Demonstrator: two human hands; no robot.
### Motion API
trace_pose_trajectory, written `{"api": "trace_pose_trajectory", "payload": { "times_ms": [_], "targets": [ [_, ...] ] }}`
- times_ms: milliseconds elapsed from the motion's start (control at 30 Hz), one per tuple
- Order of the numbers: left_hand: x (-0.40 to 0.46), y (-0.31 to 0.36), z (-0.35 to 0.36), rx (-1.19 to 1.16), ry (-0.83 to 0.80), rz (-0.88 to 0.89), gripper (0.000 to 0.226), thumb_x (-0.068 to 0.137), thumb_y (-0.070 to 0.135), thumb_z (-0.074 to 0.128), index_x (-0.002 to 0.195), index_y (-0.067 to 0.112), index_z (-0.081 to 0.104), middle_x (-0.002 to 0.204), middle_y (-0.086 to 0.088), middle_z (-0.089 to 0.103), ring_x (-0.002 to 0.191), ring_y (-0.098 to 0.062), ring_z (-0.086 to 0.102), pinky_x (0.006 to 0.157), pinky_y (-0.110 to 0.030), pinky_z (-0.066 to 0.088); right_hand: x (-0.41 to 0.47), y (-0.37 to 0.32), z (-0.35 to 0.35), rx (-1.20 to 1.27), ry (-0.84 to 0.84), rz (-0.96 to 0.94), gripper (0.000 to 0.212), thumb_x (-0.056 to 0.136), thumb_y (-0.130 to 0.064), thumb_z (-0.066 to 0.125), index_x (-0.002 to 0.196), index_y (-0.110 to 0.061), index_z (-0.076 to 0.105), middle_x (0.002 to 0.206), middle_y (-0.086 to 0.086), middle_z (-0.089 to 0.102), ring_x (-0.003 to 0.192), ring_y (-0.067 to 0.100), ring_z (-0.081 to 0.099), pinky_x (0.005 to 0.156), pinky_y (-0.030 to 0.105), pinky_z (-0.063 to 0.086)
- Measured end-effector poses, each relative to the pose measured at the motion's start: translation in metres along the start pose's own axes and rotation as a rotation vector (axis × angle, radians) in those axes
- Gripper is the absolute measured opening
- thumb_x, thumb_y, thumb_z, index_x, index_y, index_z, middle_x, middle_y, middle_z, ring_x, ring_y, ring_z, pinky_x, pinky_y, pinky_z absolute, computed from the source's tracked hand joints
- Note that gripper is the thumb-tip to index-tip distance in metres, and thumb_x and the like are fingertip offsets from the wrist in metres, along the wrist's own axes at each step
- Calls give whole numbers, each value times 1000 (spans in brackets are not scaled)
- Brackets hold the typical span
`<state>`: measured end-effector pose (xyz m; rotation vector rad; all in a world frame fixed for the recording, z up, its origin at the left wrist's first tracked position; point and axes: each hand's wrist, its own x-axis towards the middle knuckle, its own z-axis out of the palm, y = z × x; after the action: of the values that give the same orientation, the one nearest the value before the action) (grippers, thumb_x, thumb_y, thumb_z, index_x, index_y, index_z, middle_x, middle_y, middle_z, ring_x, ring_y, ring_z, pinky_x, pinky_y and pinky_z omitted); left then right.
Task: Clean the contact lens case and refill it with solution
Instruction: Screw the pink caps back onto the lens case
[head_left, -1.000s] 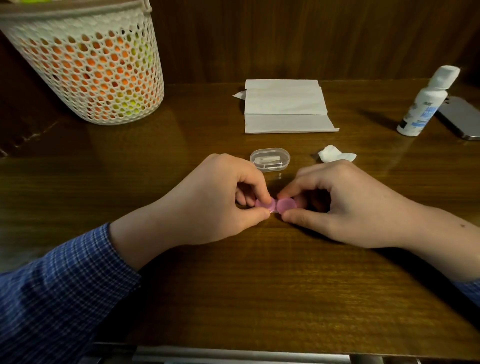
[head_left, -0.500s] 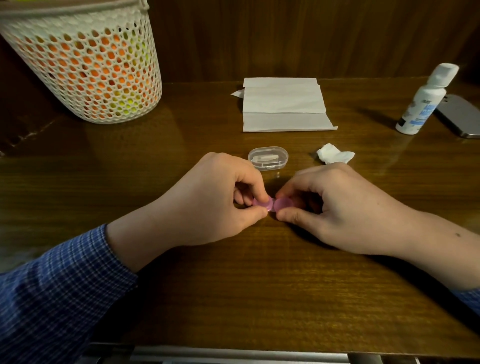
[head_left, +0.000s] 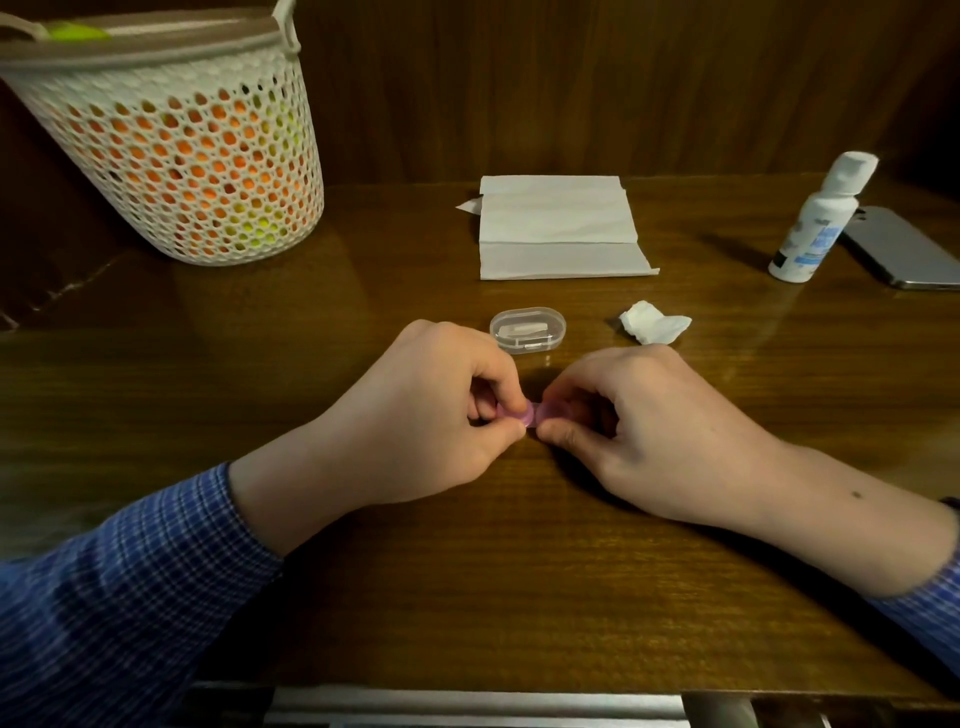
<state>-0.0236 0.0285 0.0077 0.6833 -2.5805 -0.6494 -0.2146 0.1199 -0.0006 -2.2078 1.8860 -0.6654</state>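
Head view over a dark, glossy wooden tabletop. Two hands meet at its middle: left hand and right hand each pinch one end of a pink contact lens case, held low over the wood. Just beyond them sit a clear plastic box and a crumpled tissue. Farther off lie folded paper towels; far right, a white solution bottle beside a phone; far left, a mesh basket. Dark wood panelling stands behind.

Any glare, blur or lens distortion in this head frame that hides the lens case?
Head view: dim, warm light; soft glare on the table; wide-angle bending tilts the basket and solution bottle; the pink lens case is mostly hidden by the left hand and right hand, not by blur.
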Motion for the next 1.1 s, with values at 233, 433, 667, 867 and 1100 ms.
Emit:
{"api": "trace_pose_trajectory", "payload": {
  "times_ms": [233,433,667,867,1100],
  "targets": [
    [1,-4,0,-98,-18,-66,11,81,22,85,91,25,81,83,10,74,77,-10,71,66,-23,60,2,7,-4,32,-37,-28,23,88,-47,69,101,-30,76,87,-17,68,79,-3,59,63,10,44],
    [7,-8,-9,-189,-145,-60,15,80,34,84,92,25,81,89,7,73,80,-14,72,67,-34,63,7,18,-14,188,-104,-36,45,81,-60,66,114,-31,74,83,-13,72,78,2,66,63,18,52],
    [25,-28,-16,-245,209,-166,18,88,14,76,97,29,75,85,14,68,70,3,62,58,-14,49,35,44,-18,257,204,117,19,88,-31,74,108,-32,74,90,-13,71,77,10,65,66,22,56],
    [41,-37,5,-12,55,-190,49,87,29,77,132,34,58,116,20,60,100,0,55,71,-12,41,61,32,-4,-16,52,-50,30,86,-33,77,115,-28,75,109,-10,71,97,8,64,85,36,60],
    [40,-42,2,-180,131,-170,26,89,25,78,114,30,72,99,18,69,86,7,62,65,-7,46,57,28,-5,-28,107,-150,31,91,-38,67,118,-27,76,106,-10,78,90,6,68,79,28,61]
  ]
}}
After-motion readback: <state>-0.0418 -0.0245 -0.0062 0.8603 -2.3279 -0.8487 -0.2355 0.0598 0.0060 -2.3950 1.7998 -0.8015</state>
